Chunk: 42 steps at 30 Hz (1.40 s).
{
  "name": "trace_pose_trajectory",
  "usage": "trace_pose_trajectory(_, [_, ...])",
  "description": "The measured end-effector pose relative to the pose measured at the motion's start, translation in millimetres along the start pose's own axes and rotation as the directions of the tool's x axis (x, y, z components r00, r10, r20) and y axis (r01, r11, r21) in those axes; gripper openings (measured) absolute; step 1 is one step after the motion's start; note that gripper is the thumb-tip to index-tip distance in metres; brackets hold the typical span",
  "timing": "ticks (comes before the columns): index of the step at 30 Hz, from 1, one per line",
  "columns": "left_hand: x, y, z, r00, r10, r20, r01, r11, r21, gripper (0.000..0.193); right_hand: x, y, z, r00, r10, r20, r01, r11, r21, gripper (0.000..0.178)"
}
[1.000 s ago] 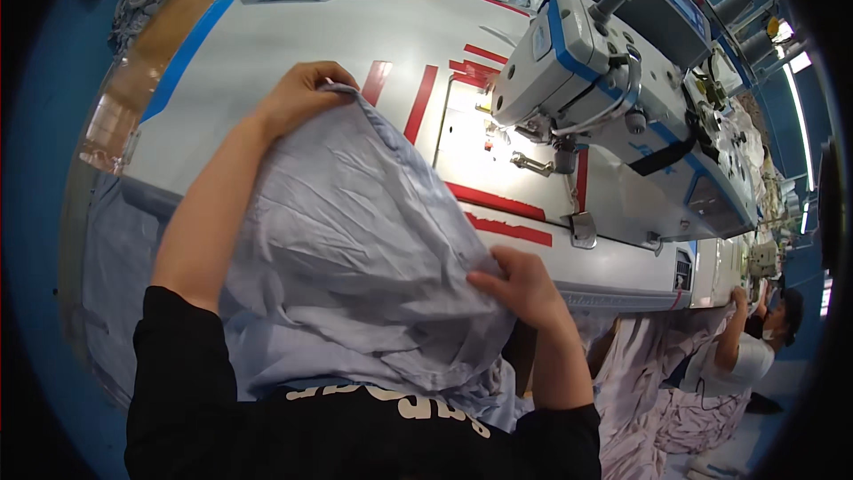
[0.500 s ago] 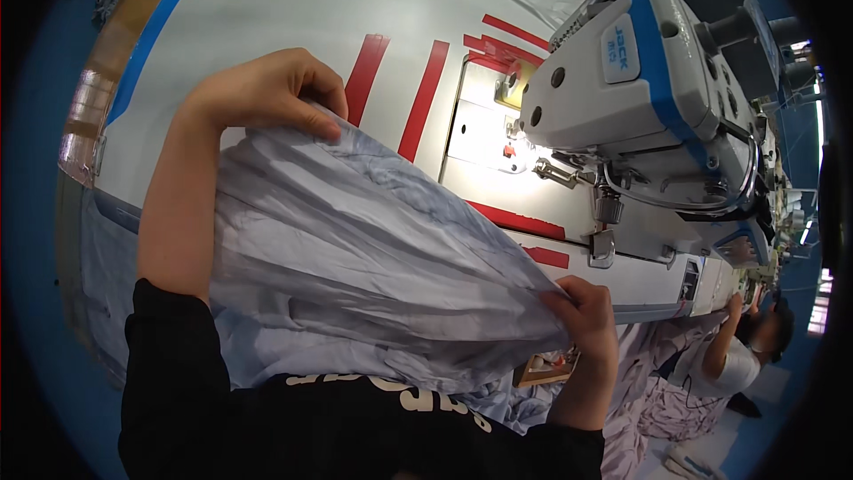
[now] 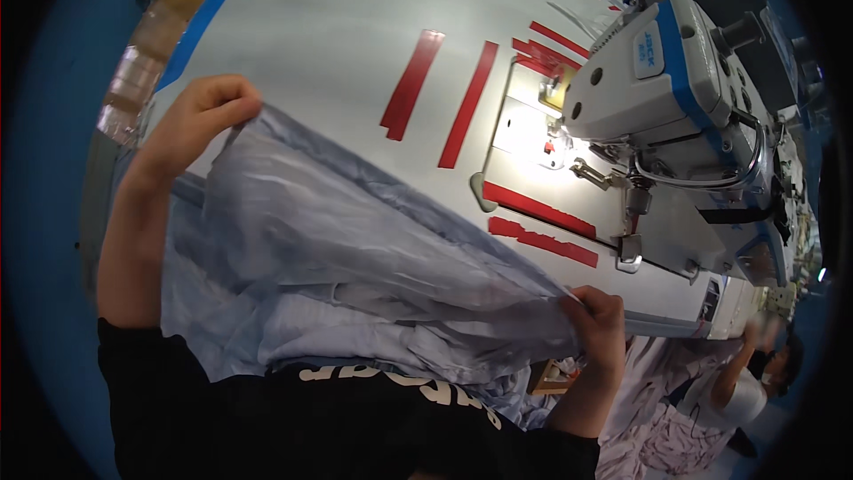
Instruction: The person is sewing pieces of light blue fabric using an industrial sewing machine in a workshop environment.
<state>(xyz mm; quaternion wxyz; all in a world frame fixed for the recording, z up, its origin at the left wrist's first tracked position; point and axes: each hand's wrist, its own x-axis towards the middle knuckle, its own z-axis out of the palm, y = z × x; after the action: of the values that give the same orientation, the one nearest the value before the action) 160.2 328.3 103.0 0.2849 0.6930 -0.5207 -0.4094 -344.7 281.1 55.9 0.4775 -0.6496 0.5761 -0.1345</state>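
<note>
A pale grey-blue fabric (image 3: 355, 222) hangs stretched between my two hands, its upper edge drawn into a slanting line. My left hand (image 3: 213, 107) is closed on the upper left corner, over the table's near left part. At the lower right end of the edge, my right hand (image 3: 595, 311) pinches the cloth close to the table's front edge. The rest of the cloth drops in folds toward my lap. Beyond it stands a white and blue sewing machine (image 3: 649, 89), its lamp lighting the metal needle plate (image 3: 533, 138); the cloth is apart from the needle area.
Red tape strips (image 3: 466, 107) mark the white table (image 3: 329, 27), and blue tape (image 3: 209, 18) lines its left edge. Below the right front edge is a small wooden box (image 3: 555, 376). Pinkish fabric (image 3: 662, 440) lies piled at the right, near another person (image 3: 733, 391).
My left hand has moved left and closed more tightly, pulling the fabric's edge longer and straighter. My right hand keeps its hold. The view has shifted slightly.
</note>
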Motion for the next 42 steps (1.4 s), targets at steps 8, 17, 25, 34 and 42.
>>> trace_pose_trajectory(8, [-0.3, 6.0, 3.3, 0.996, -0.066, 0.066, 0.075, 0.988, -0.134, 0.031, -0.7, 7.8, -7.5, 0.999, 0.049, -0.009, -0.049, 0.999, -0.001, 0.012])
trace_pose_trajectory(17, [16.8, 15.8, 29.7, 0.993, 0.050, -0.104, -0.041, 0.995, 0.087, 0.018, -8.5, 5.0, -0.8, 0.997, 0.038, -0.070, -0.037, 0.999, 0.006, 0.015])
trace_pose_trajectory(25, [150.9, 5.9, 109.1, 0.607, 0.742, -0.284, -0.491, 0.632, 0.599, 0.017, -29.2, 15.6, 31.8, 0.903, -0.232, 0.362, 0.365, 0.859, -0.359, 0.021])
trace_pose_trajectory(34, [210.4, 46.9, 141.4, 0.405, 0.906, 0.125, -0.778, 0.270, 0.567, 0.024, 61.2, -33.3, 15.5, 0.556, -0.825, 0.097, 0.758, 0.456, -0.467, 0.032])
trace_pose_trajectory(42, [245.1, 58.5, 151.7, 0.404, 0.902, 0.150, -0.809, 0.276, 0.519, 0.022, 84.4, -37.6, 44.2, 0.622, -0.758, 0.197, 0.668, 0.382, -0.639, 0.038])
